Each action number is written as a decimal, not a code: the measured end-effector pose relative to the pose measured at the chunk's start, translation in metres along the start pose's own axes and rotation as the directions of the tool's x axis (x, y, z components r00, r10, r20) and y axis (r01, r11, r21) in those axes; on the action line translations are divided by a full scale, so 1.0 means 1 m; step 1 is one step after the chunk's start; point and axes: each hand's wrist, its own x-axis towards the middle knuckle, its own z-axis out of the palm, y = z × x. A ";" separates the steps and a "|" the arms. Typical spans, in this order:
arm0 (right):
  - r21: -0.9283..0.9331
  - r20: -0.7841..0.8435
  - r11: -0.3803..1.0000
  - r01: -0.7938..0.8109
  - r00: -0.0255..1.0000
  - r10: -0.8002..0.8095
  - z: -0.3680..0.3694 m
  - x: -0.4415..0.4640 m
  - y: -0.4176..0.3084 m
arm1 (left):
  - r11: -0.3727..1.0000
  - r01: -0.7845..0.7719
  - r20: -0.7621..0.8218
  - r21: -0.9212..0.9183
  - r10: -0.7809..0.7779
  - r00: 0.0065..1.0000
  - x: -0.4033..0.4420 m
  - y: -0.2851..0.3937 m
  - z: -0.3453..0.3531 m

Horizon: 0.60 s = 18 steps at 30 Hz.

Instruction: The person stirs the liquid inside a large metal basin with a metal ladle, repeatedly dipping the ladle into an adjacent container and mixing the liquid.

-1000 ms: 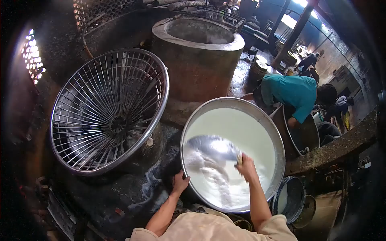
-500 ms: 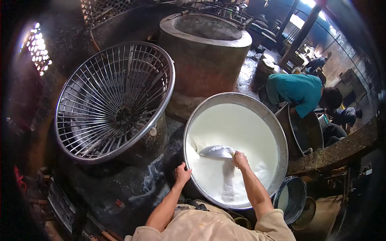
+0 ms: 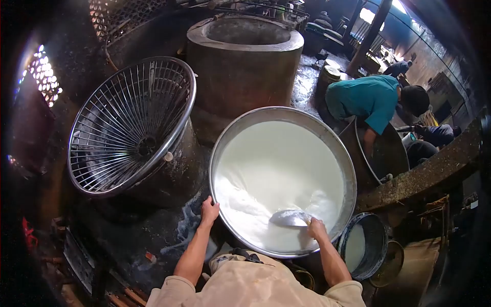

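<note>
"Basket (image 3: pixel 132 128), first from the left?"

"Yes, wide, round and metal-ribbed. Tilts on top of a dark drum (image 3: pixel 176 171), open side up."

"And then the left hand (image 3: pixel 208 211)?"

"Grips the lower left rim of a large round pan (image 3: pixel 279 110), fingers curled at the edge. Keeps clear of the liquid."

"Behind there?"

"A thick-walled tub (image 3: pixel 240 77), round and upright, with a pale, broad rim. Stands beyond the basket and the pan."

"Now the pan itself. Placed where?"

"Right in front of the person's body, between basket and bucket (image 3: pixel 379 256). Holds plenty of white liquid (image 3: pixel 286 158), smooth toward the far side, rippled and foamy toward the near side."

"Anything in the liquid?"

"Yes, a shiny, shallow scoop (image 3: pixel 290 218), low and right of the middle, partly dipped."

"And the right hand (image 3: pixel 316 228)?"

"Clenched around the right end of the scoop, above the near right part of the pan. Hard to tell the exact finger placement."

"Further right?"

"Just beside the pan, the bucket, dark, with some white liquid inside. Farther back, a co-worker (image 3: pixel 365 97) in a teal top, bent over with an arm down inside a dark vat (image 3: pixel 391 153)."

"And past the vat?"

"A rough curved ledge (image 3: pixel 434 174), then another person (image 3: pixel 440 135), low down and partly hidden."
</note>
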 end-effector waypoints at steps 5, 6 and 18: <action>0.034 -0.065 0.997 0.070 0.996 -0.067 -0.049 -0.044 0.059 | 0.999 0.031 -0.087 0.014 -0.030 0.996 -0.030 0.010 0.008; 0.005 -0.104 0.998 0.059 0.993 -0.059 -0.065 -0.053 0.065 | 0.999 0.044 -0.087 0.005 -0.043 0.995 -0.037 0.011 0.009; 0.293 -0.524 0.953 0.079 0.847 0.091 -0.129 0.031 0.104 | 0.995 0.081 -0.162 0.050 -0.072 0.984 -0.060 0.022 0.017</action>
